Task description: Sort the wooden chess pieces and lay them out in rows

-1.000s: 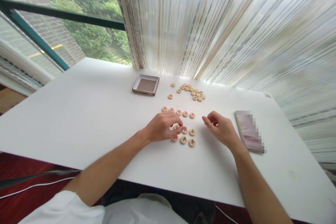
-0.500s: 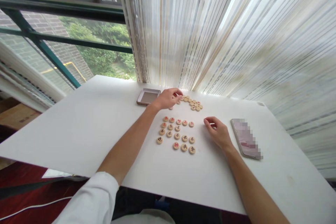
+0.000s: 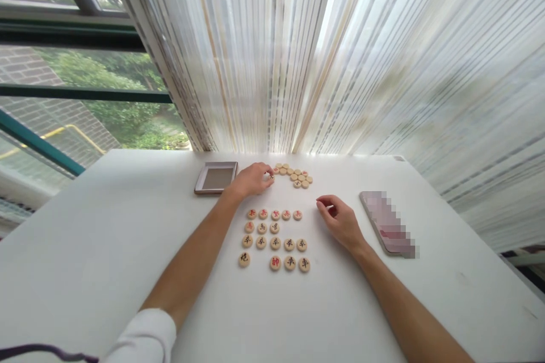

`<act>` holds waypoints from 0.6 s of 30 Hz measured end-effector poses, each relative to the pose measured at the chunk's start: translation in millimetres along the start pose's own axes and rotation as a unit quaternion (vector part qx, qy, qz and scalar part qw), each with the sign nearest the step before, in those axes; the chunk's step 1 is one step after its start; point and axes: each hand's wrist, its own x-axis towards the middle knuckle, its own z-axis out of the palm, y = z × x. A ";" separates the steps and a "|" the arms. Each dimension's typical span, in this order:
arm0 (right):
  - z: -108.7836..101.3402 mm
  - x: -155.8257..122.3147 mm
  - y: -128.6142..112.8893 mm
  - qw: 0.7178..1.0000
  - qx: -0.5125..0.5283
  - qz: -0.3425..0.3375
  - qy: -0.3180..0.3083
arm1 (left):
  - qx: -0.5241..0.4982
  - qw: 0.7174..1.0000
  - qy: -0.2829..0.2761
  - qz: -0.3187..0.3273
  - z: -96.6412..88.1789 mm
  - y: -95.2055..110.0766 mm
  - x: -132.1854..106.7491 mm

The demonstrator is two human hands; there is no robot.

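Note:
Round wooden xiangqi pieces with red and black characters lie in neat rows point(image 3: 275, 243) on the white table point(image 3: 128, 249). A loose cluster of face-down pieces point(image 3: 296, 177) sits further back. My left hand point(image 3: 253, 179) is at that cluster's left end, its fingertips pinched on a small wooden piece point(image 3: 271, 177). My right hand point(image 3: 339, 222) rests curled on the table to the right of the rows, holding nothing and touching no piece.
A shallow square box point(image 3: 216, 177) with a brown rim stands left of my left hand. A phone point(image 3: 387, 224) with a blurred screen lies at the right. A striped sheer curtain point(image 3: 323, 57) and a window point(image 3: 76, 91) rise behind the table's far edge.
My left hand has gone from over the rows to the back cluster and stays there. The view has swung left and levelled. My right hand has barely moved.

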 end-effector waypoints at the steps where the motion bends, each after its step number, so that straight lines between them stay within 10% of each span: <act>1: 0.2 -0.3 -0.8 1.000 -0.005 -0.002 0.003 | 0.003 1.000 -0.001 -0.001 -0.3 -1.8 0.0; 18: 35.0 59.9 0.2 0.995 -0.086 -0.046 -0.017 | 0.038 0.999 0.000 0.007 8.4 -6.6 -2.4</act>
